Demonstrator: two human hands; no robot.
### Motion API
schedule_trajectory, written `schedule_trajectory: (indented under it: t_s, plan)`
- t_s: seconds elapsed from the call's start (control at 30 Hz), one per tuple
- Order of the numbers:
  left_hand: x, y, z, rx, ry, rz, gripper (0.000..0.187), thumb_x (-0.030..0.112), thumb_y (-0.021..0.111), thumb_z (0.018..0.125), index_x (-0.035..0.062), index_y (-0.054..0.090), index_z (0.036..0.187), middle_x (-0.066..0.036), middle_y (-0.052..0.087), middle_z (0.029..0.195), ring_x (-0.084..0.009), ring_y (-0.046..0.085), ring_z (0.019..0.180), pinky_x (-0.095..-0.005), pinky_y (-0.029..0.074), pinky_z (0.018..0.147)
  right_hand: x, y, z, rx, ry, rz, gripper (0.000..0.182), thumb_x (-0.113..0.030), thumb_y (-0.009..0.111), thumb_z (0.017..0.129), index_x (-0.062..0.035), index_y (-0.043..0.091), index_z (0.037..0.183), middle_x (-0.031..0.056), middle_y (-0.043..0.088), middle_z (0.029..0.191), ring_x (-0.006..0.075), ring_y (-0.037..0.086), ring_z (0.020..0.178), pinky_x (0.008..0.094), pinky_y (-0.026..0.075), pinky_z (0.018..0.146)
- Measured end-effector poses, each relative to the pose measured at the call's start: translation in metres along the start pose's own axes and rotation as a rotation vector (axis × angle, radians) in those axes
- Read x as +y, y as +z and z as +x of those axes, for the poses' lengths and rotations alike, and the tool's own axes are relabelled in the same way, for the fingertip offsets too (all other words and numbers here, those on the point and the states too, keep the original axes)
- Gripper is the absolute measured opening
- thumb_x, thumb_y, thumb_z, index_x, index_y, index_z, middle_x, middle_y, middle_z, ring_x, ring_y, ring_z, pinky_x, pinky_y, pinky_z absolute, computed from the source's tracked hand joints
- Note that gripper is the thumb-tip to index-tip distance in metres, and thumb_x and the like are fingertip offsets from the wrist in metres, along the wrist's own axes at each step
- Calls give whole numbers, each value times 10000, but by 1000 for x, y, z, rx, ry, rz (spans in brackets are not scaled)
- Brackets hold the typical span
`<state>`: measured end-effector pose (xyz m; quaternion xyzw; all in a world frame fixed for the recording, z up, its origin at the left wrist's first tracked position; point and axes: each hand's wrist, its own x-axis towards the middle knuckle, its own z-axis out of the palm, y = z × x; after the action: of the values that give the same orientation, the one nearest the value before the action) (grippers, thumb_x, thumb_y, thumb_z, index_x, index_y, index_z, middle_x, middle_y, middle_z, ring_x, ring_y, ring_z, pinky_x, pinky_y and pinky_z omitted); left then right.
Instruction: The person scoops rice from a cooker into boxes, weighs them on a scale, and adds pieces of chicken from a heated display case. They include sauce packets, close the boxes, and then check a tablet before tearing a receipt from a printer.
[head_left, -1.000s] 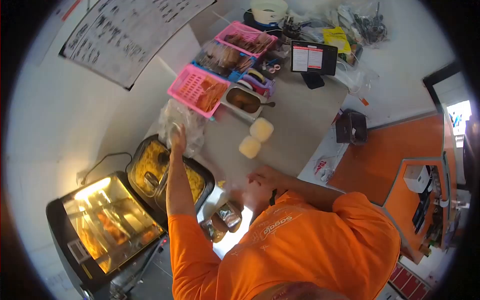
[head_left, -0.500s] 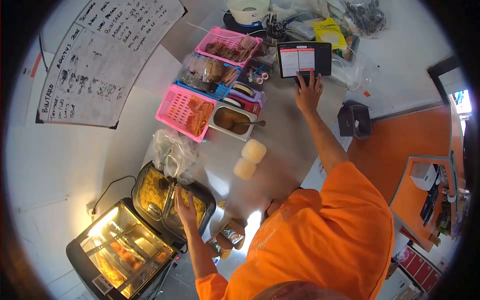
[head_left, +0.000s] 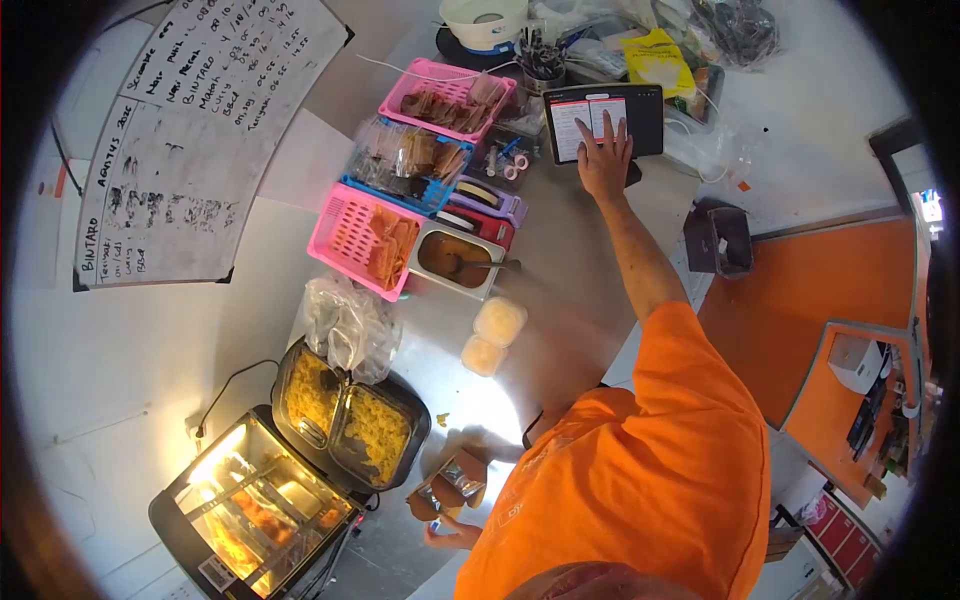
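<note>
My right hand (head_left: 606,165) is at the tablet (head_left: 643,125), its fingers spread over the lit page on the screen. Low on the left, my left hand (head_left: 457,534) is right beside brown paper food boxes (head_left: 463,476) with shiny linings. Its thumb and fingers are apart, near a small blue-and-white item. Above that hand sits a black two-part warmer (head_left: 420,440) holding yellow crumbly food (head_left: 375,435). Two small lidded tubs (head_left: 500,321) with pale contents stand together mid-table. A steel pan (head_left: 470,289) of brown sauce has a ladle (head_left: 490,264) in it.
Pink baskets (head_left: 335,225) and a blue basket (head_left: 440,192) of wrappers line the wall side. A clear plastic bag (head_left: 345,320) lies by the warmer. A lit display case (head_left: 255,515) stands lower left. Behind the tablet are a yellow packet (head_left: 660,65) and plastic bags.
My left hand has left the warmer and moved down to the paper boxes. My right hand has shifted from the tablet's lower edge up onto its screen. The view has tilted slightly.
</note>
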<state>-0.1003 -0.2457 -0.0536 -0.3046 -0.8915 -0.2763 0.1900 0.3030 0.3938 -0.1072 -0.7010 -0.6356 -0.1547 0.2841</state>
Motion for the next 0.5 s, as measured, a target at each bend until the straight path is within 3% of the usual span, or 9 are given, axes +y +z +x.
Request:
schedule_trajectory:
  t_s: [0.07, 0.2, 0.5]
  plan:
    - [-6, 15, -36, -20, -79, -24, 416, 310, 584, 984, -40, 500, 1192, -180, 522, 1215, -331, 553, 1047, -452, 475, 871, 3, 0, 6, 13, -13, -3, 518, -254, 579, 905, -346, 483, 1405, 103, 302, 1555, 428, 233, 1434, 615, 257, 1110]
    - [-7, 31, -66, -247, -299, -118, 413, 308, 582, 985, -44, 506, 1187, -178, 530, 1200, -323, 557, 1034, -444, 478, 863, 6, -4, 5, 44, -23, 62, 535, -233, 600, 878, -356, 501, 1390, 99, 330, 1540, 432, 244, 1431, 628, 261, 1110]
    - [-20, 42, -75, -441, -473, -253, 406, 304, 578, 988, -52, 519, 1175, -172, 547, 1164, -304, 566, 1002, -426, 486, 843, 25, -19, -23, -101, -169, 53, 588, -207, 634, 837, -363, 504, 1388, 85, 320, 1545, 401, 272, 1429, 608, 279, 1112]
